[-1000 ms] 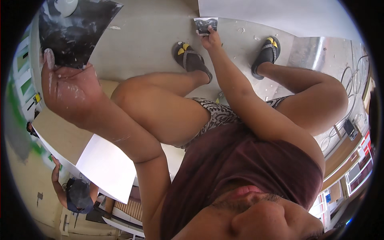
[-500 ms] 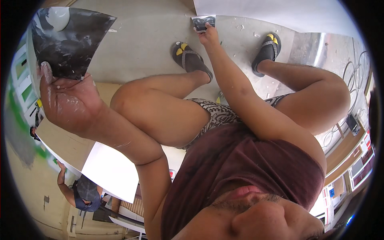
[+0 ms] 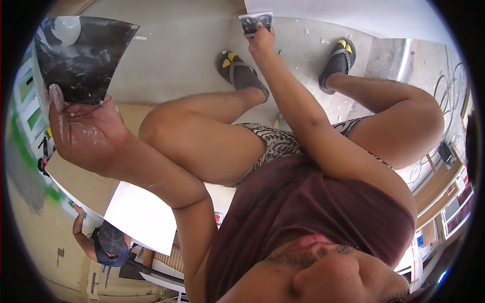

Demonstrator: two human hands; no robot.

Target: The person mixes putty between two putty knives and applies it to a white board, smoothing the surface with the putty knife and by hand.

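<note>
Your left hand, flecked with white plaster, was clamped on the lower edge of a wide dark plastering blade, thumb laid along its left side. The blade was raised at upper left, smeared with pale streaks and carrying a round dab of white compound near its top corner. Your right hand reached far down between your feet, fingers closed on a small putty knife whose blade met the bottom edge of a white wall panel. You crouched on a grey concrete floor spattered with white, in black sandals with yellow marks, the left sandal just beside your right forearm, the right sandal well apart. Beneath your left arm lay a white board. Beyond it, at lower left, another person in a dark cap worked with one arm lifted.
</note>
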